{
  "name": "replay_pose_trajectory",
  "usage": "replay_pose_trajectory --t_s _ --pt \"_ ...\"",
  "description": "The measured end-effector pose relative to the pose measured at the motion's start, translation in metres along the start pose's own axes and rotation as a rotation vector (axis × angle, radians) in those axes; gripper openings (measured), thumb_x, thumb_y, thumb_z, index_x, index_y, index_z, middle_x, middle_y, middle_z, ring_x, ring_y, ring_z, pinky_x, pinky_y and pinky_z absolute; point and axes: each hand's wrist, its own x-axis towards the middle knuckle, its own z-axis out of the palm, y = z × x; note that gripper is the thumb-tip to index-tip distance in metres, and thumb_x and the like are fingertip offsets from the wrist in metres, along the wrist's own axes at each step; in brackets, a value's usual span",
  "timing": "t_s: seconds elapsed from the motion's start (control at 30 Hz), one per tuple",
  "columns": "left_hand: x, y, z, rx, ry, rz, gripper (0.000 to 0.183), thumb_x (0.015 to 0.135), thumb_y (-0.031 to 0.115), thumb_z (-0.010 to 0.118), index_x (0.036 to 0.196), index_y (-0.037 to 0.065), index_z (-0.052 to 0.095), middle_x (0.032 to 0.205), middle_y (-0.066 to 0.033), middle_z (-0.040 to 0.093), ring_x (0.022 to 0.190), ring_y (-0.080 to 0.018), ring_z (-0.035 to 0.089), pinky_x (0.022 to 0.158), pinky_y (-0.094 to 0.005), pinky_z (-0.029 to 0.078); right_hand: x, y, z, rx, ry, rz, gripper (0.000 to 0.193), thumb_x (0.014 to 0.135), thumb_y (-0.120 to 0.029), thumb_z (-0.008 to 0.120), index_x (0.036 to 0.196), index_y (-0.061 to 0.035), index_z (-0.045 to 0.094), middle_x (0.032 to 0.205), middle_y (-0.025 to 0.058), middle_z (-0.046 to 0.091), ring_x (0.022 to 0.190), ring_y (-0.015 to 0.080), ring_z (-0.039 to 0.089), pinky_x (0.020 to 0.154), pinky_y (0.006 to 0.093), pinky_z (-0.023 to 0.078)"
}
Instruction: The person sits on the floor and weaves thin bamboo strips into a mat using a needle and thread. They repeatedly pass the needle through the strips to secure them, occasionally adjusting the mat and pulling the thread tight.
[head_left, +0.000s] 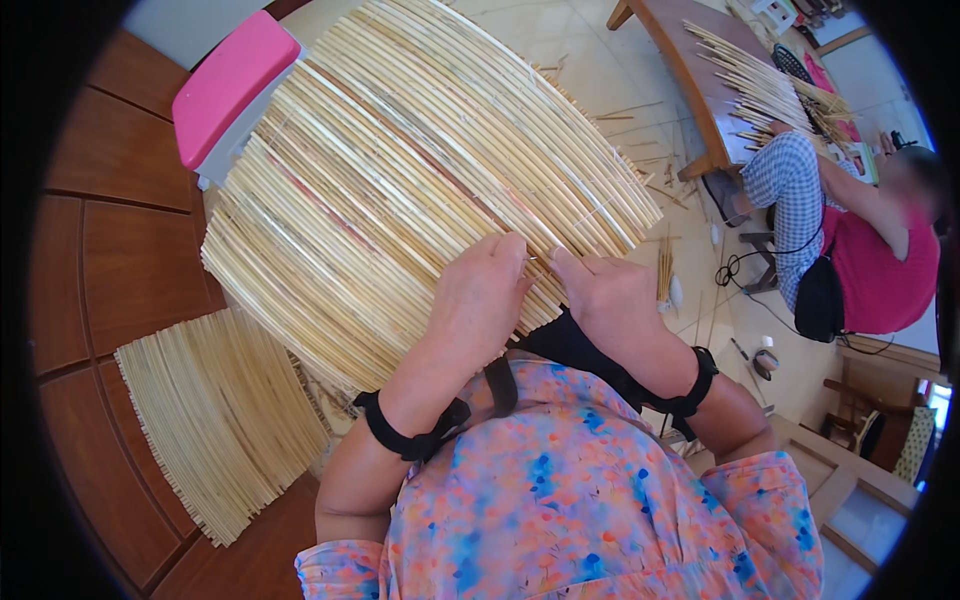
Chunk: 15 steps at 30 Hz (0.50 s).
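A large mat of pale straw-coloured reeds laid side by side spreads out in front of me, with thin stitch lines across it. My left hand is at its near edge, its fingers closed in a pinch. Just to the right, my right hand is also pinched closed, knuckles up, against the reeds. Between the fingertips a short, thin, shiny needle-like piece shows. Which fingers grip it is hard to see, and any thread there is too fine to make out.
A second, smaller reed mat leans against brown wooden panels at left. Behind the large mat is a pink-topped stool. At right, a person in pink sits by a wooden table with loose reeds. Reed scraps litter the floor.
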Motion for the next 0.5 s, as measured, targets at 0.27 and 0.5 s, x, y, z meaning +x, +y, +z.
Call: replay_pose_trajectory --t_s 0.27,0.5 --pt "-0.003 -0.005 -0.005 -0.067 -0.053 0.055 0.016 0.082 0.001 0.063 0.09 0.001 0.049 0.086 -0.019 0.058 0.084 -0.0412 0.061 0.072 -0.0492 0.05 0.027 -0.01 -0.014 -0.105 -0.254 0.016 0.012 0.08 -0.013 0.061 0.071 -0.0054 0.063 0.062 0.0164 0.063 0.059 0.0357 0.066 0.053 0.0461 0.051" --pt "-0.006 -0.002 0.003 -0.002 -0.026 0.03 0.018 0.082 0.003 0.064 0.091 0.001 0.049 0.085 -0.0185 0.058 0.085 -0.0402 0.061 0.074 -0.0479 0.052 0.027 0.011 -0.007 -0.077 -0.288 -0.056 0.016 0.078 -0.017 0.063 0.065 -0.0088 0.063 0.059 0.0128 0.063 0.055 0.0326 0.065 0.05 0.0437 0.05"
